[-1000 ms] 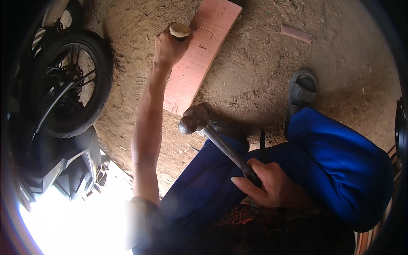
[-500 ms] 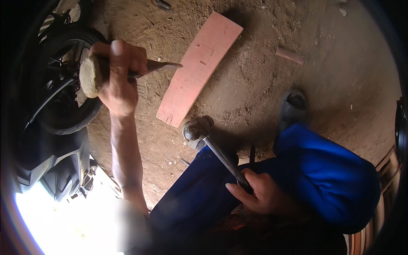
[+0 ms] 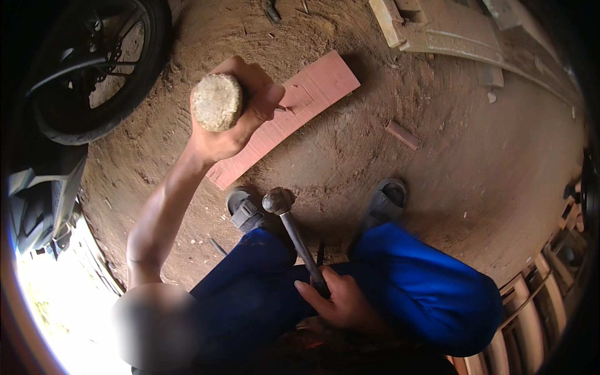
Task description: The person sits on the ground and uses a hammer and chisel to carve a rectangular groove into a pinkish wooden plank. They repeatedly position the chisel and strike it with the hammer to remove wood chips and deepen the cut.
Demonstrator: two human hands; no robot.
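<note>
My left hand [image 3: 240, 128] is wrapped round the thick wooden handle of a chisel [image 3: 217, 103], its frayed, flattened butt facing up toward me. Only a little of the blade shows past my fingers, over the reddish wooden board [image 3: 299, 119]; whether it touches the wood I cannot tell. A small rectangle is outlined on the board near the blade. Low over my lap, my right hand [image 3: 350, 303] grips a hammer [image 3: 300, 244] by its dark handle end. The hammer's rounded metal head is raised away from me, between my feet.
The board lies on a dirt floor beyond my sandalled feet [image 3: 245, 209]. A small reddish wood offcut [image 3: 403, 134] is to its right. A motorcycle wheel [image 3: 159, 56] stands at the left, with pale timber pieces [image 3: 450, 44] at the far right and slatted wood [image 3: 531, 312] at the near right.
My left hand has moved right over the board and tipped the chisel, so its butt now faces up. The hammer has swung slightly more upright. The whole view has shifted.
</note>
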